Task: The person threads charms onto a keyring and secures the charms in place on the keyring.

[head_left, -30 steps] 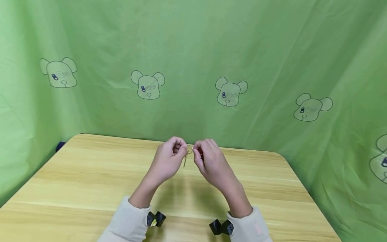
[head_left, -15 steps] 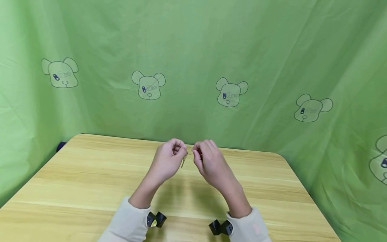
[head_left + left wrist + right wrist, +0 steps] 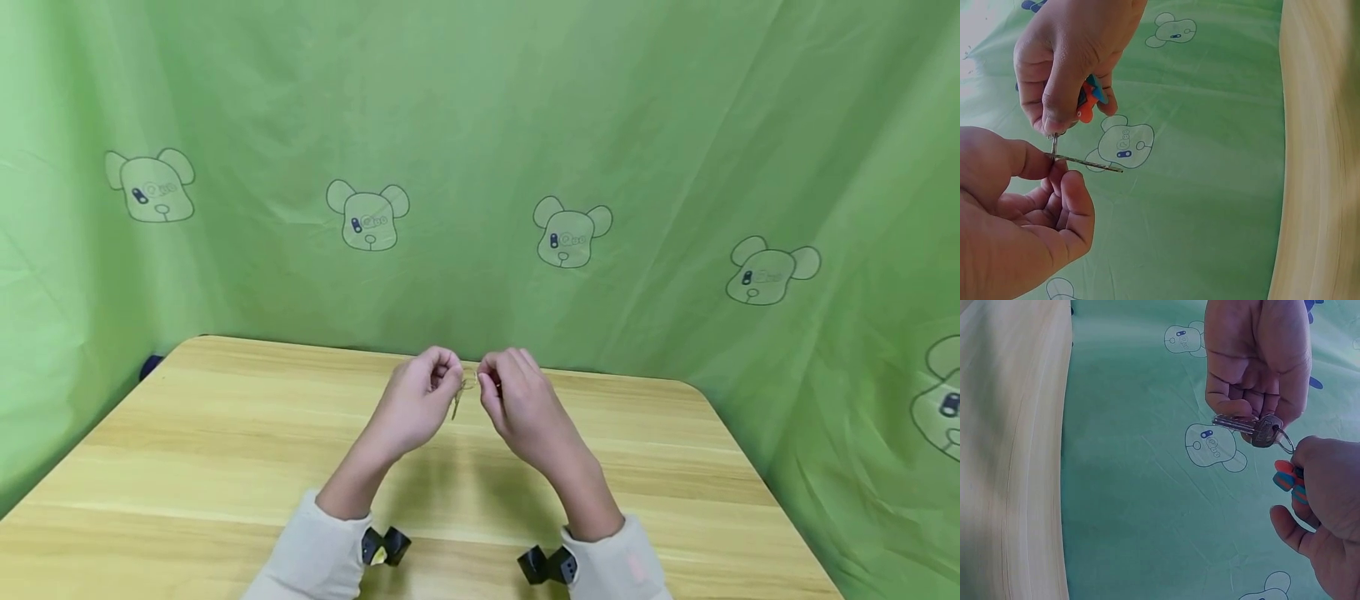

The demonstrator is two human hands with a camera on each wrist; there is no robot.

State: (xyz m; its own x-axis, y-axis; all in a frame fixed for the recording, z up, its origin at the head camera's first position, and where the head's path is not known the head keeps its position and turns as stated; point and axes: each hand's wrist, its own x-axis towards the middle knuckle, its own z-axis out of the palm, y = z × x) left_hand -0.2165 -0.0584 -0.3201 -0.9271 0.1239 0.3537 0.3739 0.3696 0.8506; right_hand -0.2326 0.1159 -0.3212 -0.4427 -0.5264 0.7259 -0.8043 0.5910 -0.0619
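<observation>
Thumb and fingertips of my left hand point(image 3: 416, 404) pinch the head of a metal key point(image 3: 1264, 432). In the head view the key's blade hangs downward beside those fingertips. A thin metal key ring point(image 3: 1285, 442) runs through the hole in the key's head. My right hand point(image 3: 528, 408) pinches the far side of this ring between thumb and forefinger. An orange and blue charm point(image 3: 1090, 100) hangs under the right fingers, partly hidden by them. Both hands are raised over the far part of the table, a small gap between them bridged by the ring.
A light wood-grain table point(image 3: 225, 450) lies beneath the hands. Behind it and at both sides hangs a green curtain point(image 3: 465, 117) printed with bear heads. Black wrist cameras point(image 3: 386, 546) sit at the pale sleeve cuffs.
The key has swung slightly toward my left hand in the head view. Both hands keep their pinches in nearly the same place.
</observation>
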